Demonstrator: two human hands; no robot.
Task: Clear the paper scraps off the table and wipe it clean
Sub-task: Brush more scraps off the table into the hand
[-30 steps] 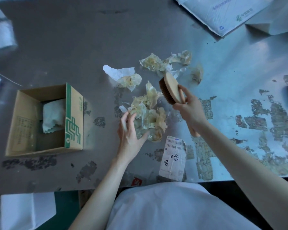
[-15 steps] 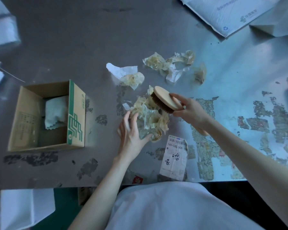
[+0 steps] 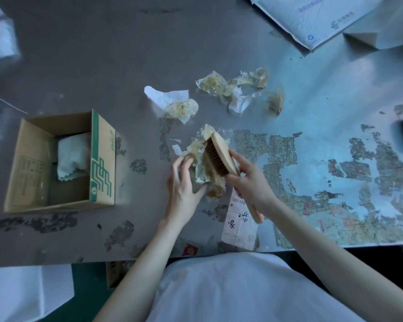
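A heap of crumpled yellowish paper scraps [image 3: 201,173] lies at the middle of the worn grey table [image 3: 84,66]. My right hand [image 3: 251,184] grips a wooden brush [image 3: 221,156] and its brown bristles press into the heap's right side. My left hand [image 3: 182,182] rests against the heap's left side with straight fingers. More scraps lie farther back: a white and yellow one [image 3: 175,104] and a cluster [image 3: 237,89] to its right.
An open cardboard box [image 3: 100,159] with green print stands at the left and holds a pale cloth [image 3: 71,156]. A printed label [image 3: 240,221] lies near the front edge. White mailer bags [image 3: 312,19] sit at the back right. Peeling patches cover the table's right side.
The brush has come down from above the heap and swept left and toward me into the scraps. My left hand has stayed against the heap, which is now more bunched between hand and brush.
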